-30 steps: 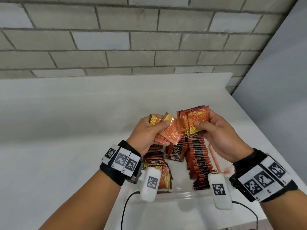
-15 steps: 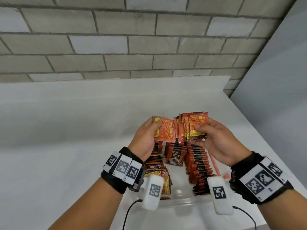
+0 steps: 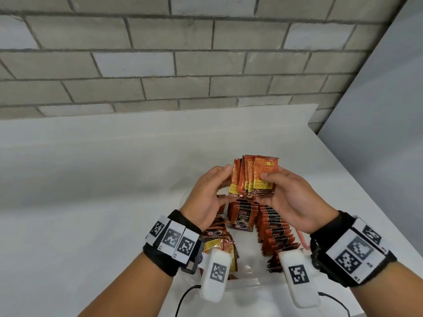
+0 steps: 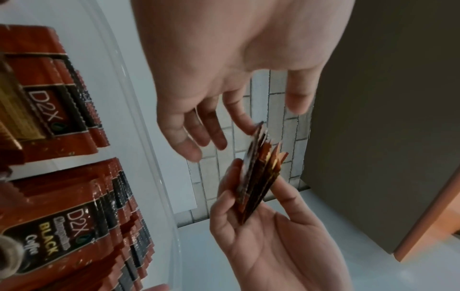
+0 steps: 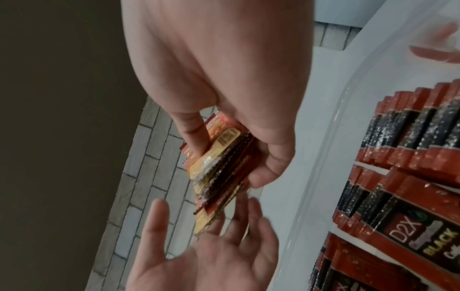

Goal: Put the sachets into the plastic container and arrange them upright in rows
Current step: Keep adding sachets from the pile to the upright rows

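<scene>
Fingers of the right hand (image 3: 295, 197) pinch a fanned bunch of sachets (image 3: 254, 177) above the plastic container (image 3: 242, 282), left hand (image 3: 206, 197) open beside it, while rows (image 3: 274, 229) already stand inside and a loose heap (image 3: 219, 243) remains unsorted.

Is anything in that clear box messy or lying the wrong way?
Yes. In the plastic container, the sachets on the left lie jumbled and flat, yellow backs showing, while the right-hand row stands on edge, leaning. The right hand grips a fanned bundle above; the left hand touches it.
</scene>
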{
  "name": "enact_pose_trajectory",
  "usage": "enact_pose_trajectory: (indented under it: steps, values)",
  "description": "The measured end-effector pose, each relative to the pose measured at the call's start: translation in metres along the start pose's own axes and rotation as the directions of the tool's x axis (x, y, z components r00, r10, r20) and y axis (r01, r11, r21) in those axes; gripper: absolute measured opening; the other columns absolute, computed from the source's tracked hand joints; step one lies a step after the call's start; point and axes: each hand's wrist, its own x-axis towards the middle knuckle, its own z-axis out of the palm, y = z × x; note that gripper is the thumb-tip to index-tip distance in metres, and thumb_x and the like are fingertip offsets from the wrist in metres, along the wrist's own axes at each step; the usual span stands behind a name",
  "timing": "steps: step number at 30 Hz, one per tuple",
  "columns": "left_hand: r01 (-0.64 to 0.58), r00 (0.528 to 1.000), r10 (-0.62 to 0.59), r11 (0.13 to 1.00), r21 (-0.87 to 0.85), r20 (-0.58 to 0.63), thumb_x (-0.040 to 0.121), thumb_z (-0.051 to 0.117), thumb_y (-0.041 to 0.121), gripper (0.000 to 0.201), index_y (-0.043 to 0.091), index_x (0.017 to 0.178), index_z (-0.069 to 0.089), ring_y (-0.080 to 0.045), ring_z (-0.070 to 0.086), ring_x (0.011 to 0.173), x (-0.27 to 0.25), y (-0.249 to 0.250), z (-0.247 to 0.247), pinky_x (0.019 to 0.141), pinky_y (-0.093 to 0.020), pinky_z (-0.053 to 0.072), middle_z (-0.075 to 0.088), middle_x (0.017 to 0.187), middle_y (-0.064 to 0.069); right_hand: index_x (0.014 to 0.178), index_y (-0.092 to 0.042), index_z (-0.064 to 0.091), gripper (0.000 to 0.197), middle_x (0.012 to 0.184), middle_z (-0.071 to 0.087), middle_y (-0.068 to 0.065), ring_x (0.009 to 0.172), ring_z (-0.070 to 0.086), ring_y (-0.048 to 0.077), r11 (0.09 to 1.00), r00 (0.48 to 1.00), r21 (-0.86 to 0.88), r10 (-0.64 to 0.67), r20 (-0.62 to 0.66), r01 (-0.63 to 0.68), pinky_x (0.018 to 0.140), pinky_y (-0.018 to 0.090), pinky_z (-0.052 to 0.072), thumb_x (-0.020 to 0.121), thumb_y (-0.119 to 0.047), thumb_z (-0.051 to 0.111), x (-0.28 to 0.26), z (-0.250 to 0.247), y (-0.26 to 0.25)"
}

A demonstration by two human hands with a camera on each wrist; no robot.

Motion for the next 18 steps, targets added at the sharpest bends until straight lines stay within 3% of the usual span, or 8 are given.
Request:
enact_pose_trajectory:
  steps: [2,3,7,9,11,13,16,18]
  values:
    - [0.045,0.998,-0.041,0.996,-0.078,0.057,0.076,0.068,0.053,0.079,-0.003,0.127,0.049,-0.031,0.057,0.113,0.000,0.000,0.000,0.098,-0.052,0.045,0.062,0.118,-0.017,0.122,-0.011,0.058,0.041,0.113,0.067,0.009,0.100,0.062,0.021,1.000,0.998,-0.025,-0.006,0.055,0.007,0.075,0.031,0.052,0.082,-0.018,0.056,-0.002,0.007,0.000]
    - [0.071,0.993,-0.060,0.991,-0.110,0.102,0.073,0.072,0.055,0.084,0.000,0.132,0.048,-0.033,0.056,0.116,-0.001,-0.001,0.001,0.098,-0.052,0.045,0.059,0.124,-0.019,0.123,-0.011,0.057,0.040,0.115,0.067,0.009,0.102,0.063,0.021,0.999,0.996,-0.048,-0.002,0.092,0.007,0.078,0.032,0.052,0.084,-0.016,0.054,-0.003,0.012,0.000]
    - [0.148,0.984,-0.119,0.960,-0.237,0.132,0.082,0.067,0.025,0.047,0.000,0.120,0.058,-0.022,0.066,0.095,0.000,0.000,0.010,0.082,-0.032,0.055,0.067,0.104,-0.014,0.127,-0.015,0.052,0.032,0.121,0.065,0.005,0.111,0.062,0.017,0.963,0.991,-0.269,0.020,0.130,0.016,0.099,0.038,0.048,0.096,-0.013,0.049,-0.006,0.027,0.007]
    - [0.161,0.986,-0.142,0.947,-0.277,0.085,0.082,0.064,0.015,0.029,0.001,0.107,0.064,-0.020,0.067,0.083,0.002,0.000,0.011,0.070,-0.025,0.055,0.068,0.092,-0.012,0.128,-0.026,0.051,0.034,0.127,0.060,0.000,0.117,0.056,0.013,0.853,0.990,-0.516,-0.009,0.138,0.080,0.106,0.038,0.042,0.095,-0.030,0.053,-0.007,0.028,0.008]
    - [0.169,0.986,-0.157,0.938,-0.302,0.064,0.081,0.062,0.013,0.027,0.000,0.104,0.064,-0.020,0.065,0.079,0.003,0.000,0.010,0.068,-0.026,0.054,0.066,0.089,-0.014,0.132,-0.037,0.047,0.055,0.141,0.042,-0.004,0.132,0.038,0.014,0.597,0.993,-0.794,-0.031,0.117,0.112,0.113,0.039,0.030,0.082,-0.058,0.050,-0.007,0.025,0.004]
    - [0.172,0.985,-0.160,0.928,-0.331,0.064,0.084,0.056,0.009,0.028,0.000,0.111,0.060,-0.020,0.066,0.076,0.002,0.000,0.009,0.066,-0.026,0.055,0.067,0.087,-0.014,0.144,-0.039,0.031,0.082,0.153,0.019,-0.007,0.142,0.014,0.017,0.399,0.994,-0.911,-0.061,0.087,0.104,0.115,0.038,0.020,0.069,-0.069,0.044,-0.010,0.025,-0.001]
    - [0.167,0.986,-0.161,0.917,-0.363,0.046,0.090,0.044,0.003,0.035,0.002,0.123,0.055,-0.024,0.068,0.074,0.002,-0.001,0.007,0.064,-0.030,0.057,0.067,0.089,-0.017,0.148,-0.038,0.012,0.097,0.155,0.004,-0.014,0.139,0.003,0.003,0.347,0.957,-0.903,-0.226,0.182,0.253,0.114,0.031,0.016,0.065,-0.068,0.052,-0.016,0.028,-0.008]
    - [0.164,0.986,-0.161,0.925,-0.342,0.038,0.089,0.046,0.002,0.028,0.002,0.114,0.059,-0.023,0.065,0.073,0.003,-0.002,0.007,0.062,-0.030,0.055,0.064,0.086,-0.016,0.143,-0.046,0.009,0.098,0.153,0.003,-0.020,0.135,0.003,-0.005,0.339,0.909,-0.852,-0.262,0.323,0.400,0.111,0.025,0.014,0.065,-0.061,0.067,-0.019,0.030,-0.010]
